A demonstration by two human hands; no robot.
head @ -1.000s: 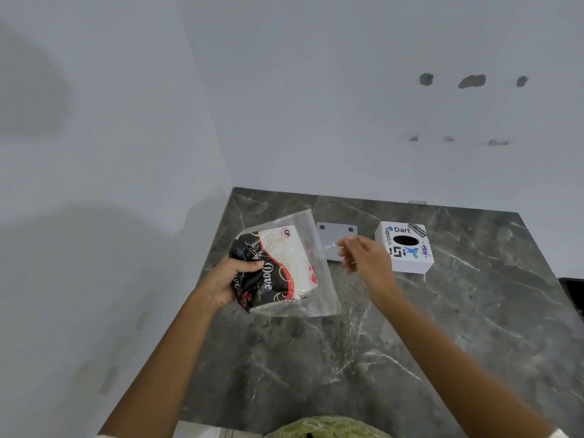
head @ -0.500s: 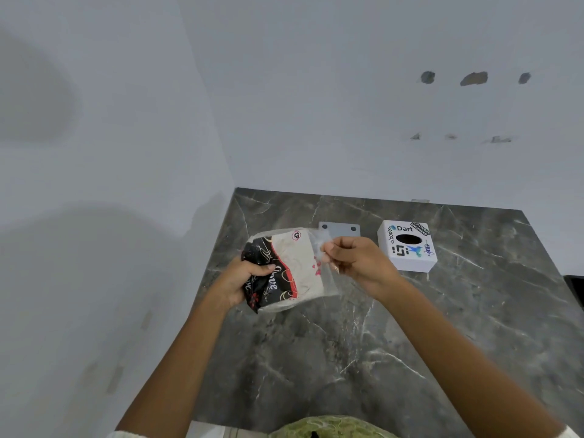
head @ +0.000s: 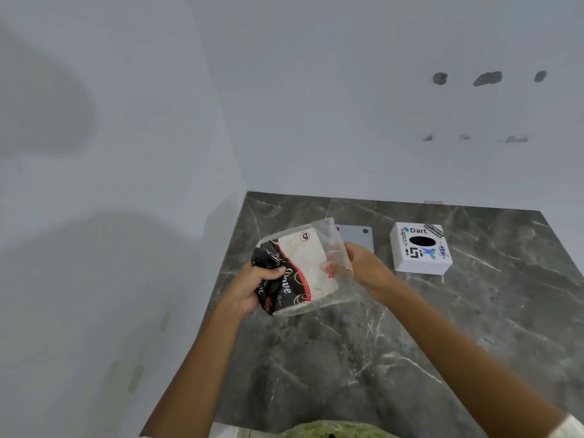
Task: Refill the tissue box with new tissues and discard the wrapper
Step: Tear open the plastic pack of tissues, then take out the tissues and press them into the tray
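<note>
I hold a tissue pack above the dark marble counter; its wrapper is clear plastic printed black, red and cream. My left hand grips the pack's black left end. My right hand pinches the clear right edge of the wrapper, its fingers partly seen through the plastic. The white cube tissue box with stickers and a dark oval opening stands on the counter to the right, apart from both hands. A flat grey lid plate lies behind my right hand, partly hidden.
The marble counter meets white walls at the left and the back. Its right edge falls away at the far right. A green cloth shows at the bottom edge.
My right hand reached across from the open counter and took hold of the wrapper's clear right edge. The pack tilted and lifted slightly; my left hand kept its grip.
</note>
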